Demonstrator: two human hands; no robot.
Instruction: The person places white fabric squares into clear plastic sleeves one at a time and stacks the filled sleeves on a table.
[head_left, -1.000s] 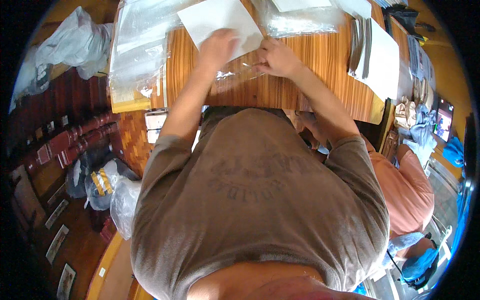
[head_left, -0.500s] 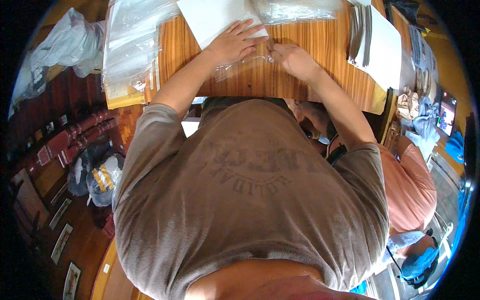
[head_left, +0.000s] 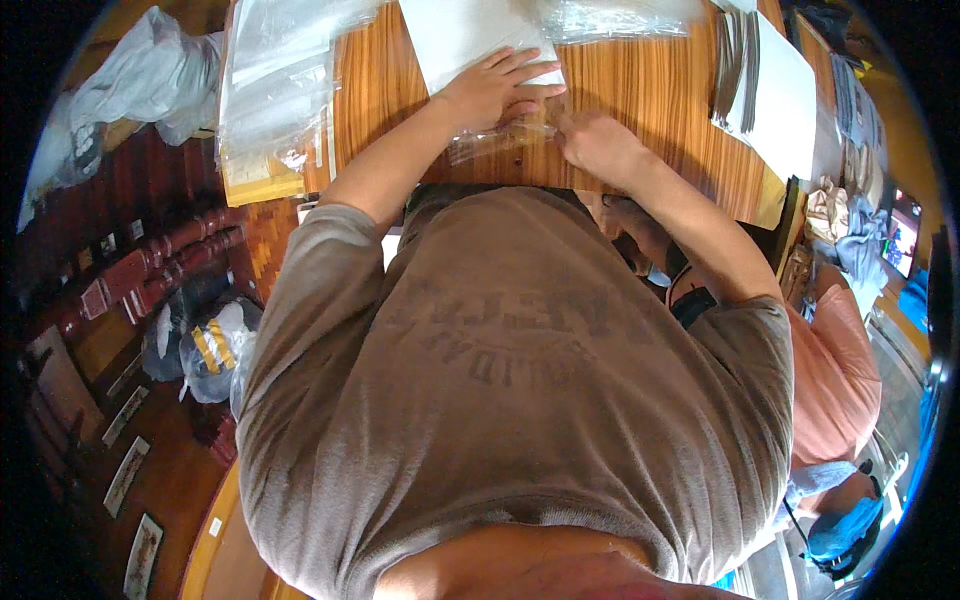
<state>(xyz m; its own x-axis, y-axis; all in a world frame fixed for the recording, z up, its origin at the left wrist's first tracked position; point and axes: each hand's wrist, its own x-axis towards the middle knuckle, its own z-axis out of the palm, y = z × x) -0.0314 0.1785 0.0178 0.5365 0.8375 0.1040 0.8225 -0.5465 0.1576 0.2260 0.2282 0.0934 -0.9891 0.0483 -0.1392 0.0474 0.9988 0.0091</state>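
A flat white sheet [head_left: 468, 36] is laid on the brown wooden table [head_left: 390, 95], under the spread left hand [head_left: 500, 88]. Clear crinkly plastic [head_left: 490, 147] is left loose near the right hand [head_left: 598, 145]; pinching can't be told.

Whitish plastic bag [head_left: 150, 75] upper left; orange-shirted person [head_left: 840, 370], lit screen [head_left: 901, 242] right.

Open tabletop [head_left: 670, 95] beside right grip [head_left: 603, 148], stack [head_left: 772, 115] beyond
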